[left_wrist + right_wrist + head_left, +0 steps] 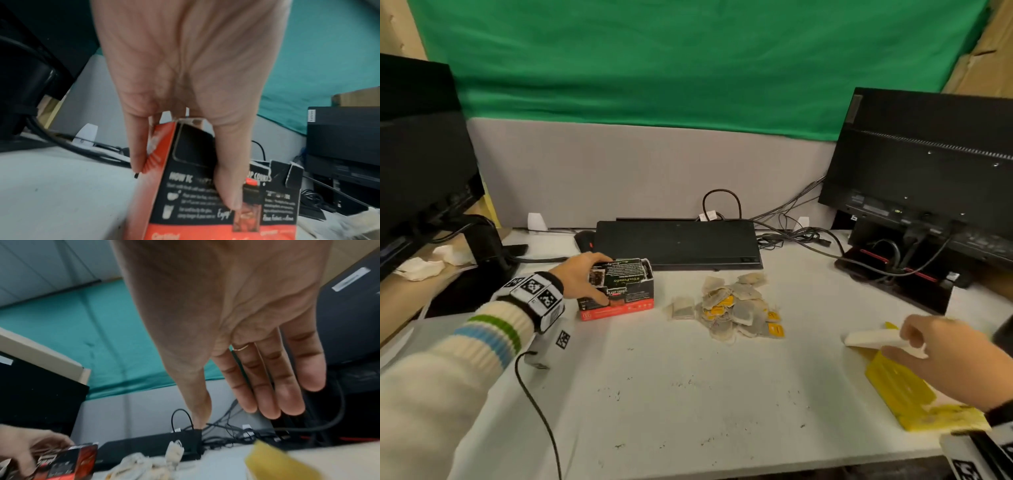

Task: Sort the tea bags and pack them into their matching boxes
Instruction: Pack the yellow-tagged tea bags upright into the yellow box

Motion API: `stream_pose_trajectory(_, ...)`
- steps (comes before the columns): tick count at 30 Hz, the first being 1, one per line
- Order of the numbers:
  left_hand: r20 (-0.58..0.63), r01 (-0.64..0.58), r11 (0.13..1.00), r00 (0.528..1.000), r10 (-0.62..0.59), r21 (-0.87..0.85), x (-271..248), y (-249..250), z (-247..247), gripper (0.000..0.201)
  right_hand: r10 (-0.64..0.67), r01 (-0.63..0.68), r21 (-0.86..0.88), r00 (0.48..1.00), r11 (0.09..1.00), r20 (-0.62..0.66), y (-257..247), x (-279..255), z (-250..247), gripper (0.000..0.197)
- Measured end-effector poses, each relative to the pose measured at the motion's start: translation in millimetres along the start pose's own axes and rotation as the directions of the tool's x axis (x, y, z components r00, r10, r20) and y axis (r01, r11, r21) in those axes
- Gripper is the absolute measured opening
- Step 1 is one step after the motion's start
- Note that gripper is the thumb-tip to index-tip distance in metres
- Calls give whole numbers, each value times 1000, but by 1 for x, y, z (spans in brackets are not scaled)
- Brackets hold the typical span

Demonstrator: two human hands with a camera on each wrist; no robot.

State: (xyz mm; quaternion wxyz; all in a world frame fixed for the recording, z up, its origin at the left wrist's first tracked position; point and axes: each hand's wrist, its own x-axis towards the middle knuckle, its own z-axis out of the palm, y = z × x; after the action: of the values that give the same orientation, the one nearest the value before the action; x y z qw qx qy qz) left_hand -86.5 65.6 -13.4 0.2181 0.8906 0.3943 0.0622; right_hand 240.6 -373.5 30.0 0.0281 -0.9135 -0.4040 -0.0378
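Sorting was judged barely begun: the tea bags (739, 306) lay heaped mid-table (688, 394), unpacked. The black-and-red box (616, 289) was gripped by the left hand (582, 275); the yellow box (907, 394) was reached for by the loose-fingered, empty right hand (955, 359).

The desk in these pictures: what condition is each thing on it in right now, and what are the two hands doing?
Black and red box: open at the top, gripped by the left hand.
Yellow box: lying flat, white flap open under the right hand.
Right hand: fingers straight, holding nothing.
Tea bags: loose in a mixed pile, unsorted.
Monitor: back facing us.
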Motion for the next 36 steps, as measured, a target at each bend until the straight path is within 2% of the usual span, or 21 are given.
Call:
stream_pose_trajectory(3,41,9,1000,999,-8,-22,15,-4,2,91,32,-33,25,998,999,55,5,-13,9,34)
stream_pose_trajectory(6,81,-17,999,997,14,36,24,-4,1,96,-26,9,121,990,993,138,-4,-24,13,35)
stream_pose_trajectory(10,62,-5,993,998,-3,121,21,0,2,106,-135,108,184,981,977,141,-14,-33,9,70)
stream_pose_trajectory(13,27,-19,990,1000,15,142,11,3,-3,123,-117,86,143,967,986,226,-3,-34,4,89)
stream_pose_trajectory(14,12,-20,991,1000,18,130,6,5,-5,126,-89,63,105,958,992,271,4,-34,6,87)
stream_pose_trajectory(16,-53,-33,996,998,37,77,-8,12,-10,124,-42,32,37,947,999,320,23,-33,19,65)
stream_pose_trajectory(17,-99,-50,998,994,54,44,-16,16,-11,119,-17,18,0,945,1000,326,34,-30,29,53)
stream_pose_trajectory(20,-201,-131,991,972,122,-31,-45,25,-14,92,29,7,-108,945,994,326,59,-19,59,39)
stream_pose_trajectory(23,-163,-191,964,973,161,-187,-72,43,-17,58,-47,78,-121,969,990,243,10,-25,23,23)
stream_pose_trajectory(25,-89,-218,926,976,200,-307,-86,59,-19,47,-215,227,-32,953,973,212,-36,-33,-4,20)
stream_pose_trajectory(27,-91,-267,888,963,252,-375,-97,77,-20,39,-398,393,63,906,917,146,-82,-37,-17,26)
stream_pose_trajectory(29,-156,-310,881,950,271,-357,-104,90,-20,34,-550,534,157,832,831,76,-123,-40,-11,37)
stream_pose_trajectory(31,-177,-316,900,946,274,-299,-109,98,-17,33,-658,647,179,753,741,0,-162,-41,1,47)
stream_pose_trajectory(35,-139,-218,964,970,197,-152,-114,95,-22,29,-826,830,101,557,549,-91,-230,-39,30,56)
stream_pose_trajectory(36,-145,-191,970,975,169,-150,-114,93,-26,29,-846,847,111,529,520,-73,-243,-38,37,57)
